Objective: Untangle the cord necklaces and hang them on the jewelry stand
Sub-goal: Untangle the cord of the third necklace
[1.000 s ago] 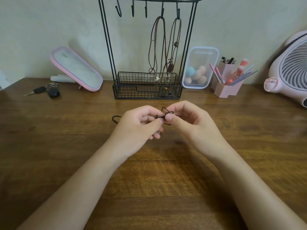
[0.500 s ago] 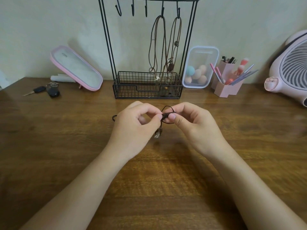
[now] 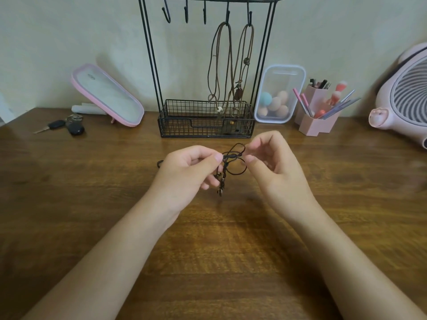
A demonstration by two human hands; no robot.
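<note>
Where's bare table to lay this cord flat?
Bare wood lies left of the left hand, in front of the keys, and right of the right hand, in front of the brush holder and fan. Between the forearms, short of the black cord, is free too. The back edge is crowded: mirror, jewelry stand, sponge box.

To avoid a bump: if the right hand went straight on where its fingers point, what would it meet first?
The right hand points leftward at the black cord necklace it pinches; just beyond that is the left hand, probably at similar depth.
</note>
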